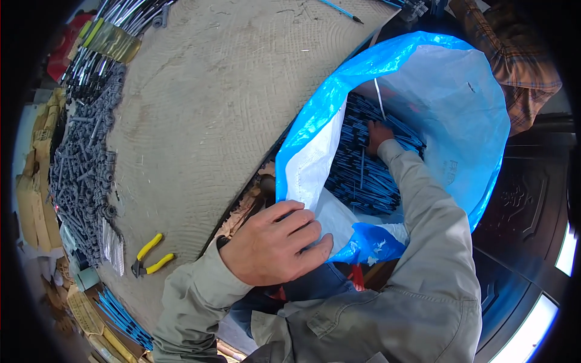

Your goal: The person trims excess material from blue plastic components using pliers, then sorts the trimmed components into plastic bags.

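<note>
A big bag (505, 115), blue outside and white inside, gapes in front of me on the right. My left hand (281, 245) has its fingers closed over the bag's near-left rim. Deep inside, my right hand (379, 137) lies on a heap of thin blue rods with black parts (363, 175). Its visible fingers are apart and touch the rods; no rod shows clearly in its grasp. Some fingers are hidden. A thin white strip (379, 97) hangs inside the bag near that hand.
Left of the bag, the tabletop (200, 121) holds yellow-handled pliers (150, 257), a pile of grey plastic fittings (82, 181) and a bundle of metal rods (121, 24). More blue rods (124, 317) lie lower left. A person's plaid sleeve (520, 66) shows at upper right.
</note>
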A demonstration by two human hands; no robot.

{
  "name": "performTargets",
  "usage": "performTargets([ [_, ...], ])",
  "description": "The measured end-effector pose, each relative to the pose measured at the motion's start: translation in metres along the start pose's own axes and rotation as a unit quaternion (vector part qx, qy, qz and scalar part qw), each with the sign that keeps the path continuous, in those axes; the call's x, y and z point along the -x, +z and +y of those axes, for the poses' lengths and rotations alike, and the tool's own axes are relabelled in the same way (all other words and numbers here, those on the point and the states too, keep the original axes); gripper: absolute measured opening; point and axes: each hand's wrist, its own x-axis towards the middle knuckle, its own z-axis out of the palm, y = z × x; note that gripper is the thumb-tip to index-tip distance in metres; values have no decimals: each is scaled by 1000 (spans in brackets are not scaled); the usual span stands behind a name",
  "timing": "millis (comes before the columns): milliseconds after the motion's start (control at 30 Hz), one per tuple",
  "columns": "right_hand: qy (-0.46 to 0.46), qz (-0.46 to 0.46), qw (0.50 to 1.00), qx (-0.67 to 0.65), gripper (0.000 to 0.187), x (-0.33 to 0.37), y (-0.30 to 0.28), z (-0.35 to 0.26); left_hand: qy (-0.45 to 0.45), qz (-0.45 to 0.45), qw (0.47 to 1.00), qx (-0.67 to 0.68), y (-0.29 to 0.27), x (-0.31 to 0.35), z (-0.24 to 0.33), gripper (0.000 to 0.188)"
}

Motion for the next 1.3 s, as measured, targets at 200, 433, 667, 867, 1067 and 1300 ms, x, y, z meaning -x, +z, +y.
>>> performTargets([
  [200, 17, 39, 998, 37, 54, 12, 0, -12, -4, 16, 1000, 9, 10, 11, 0, 21],
  [433, -20, 44, 996, 75, 51, 50, -71, -23, -10, 46, 999, 20, 18, 22, 8, 26],
  [667, -65, 101, 984, 130, 50, 128, -193, -24, -3, 90, 996, 29, 29, 33, 12, 23],
  [867, -103, 214, 954, 181, 57, 195, -327, -62, 4, 109, 994, 26, 29, 50, 34, 21],
  [1067, -192, 376, 877, 228, 65, 265, -476, -124, -68, 164, 956, 232, 11, 49, 56, 31],
  [1300, -372, 301, 878, 31, 41, 330, -600, -247, -70, 327, 897, 290, -7, 44, 55, 48],
])
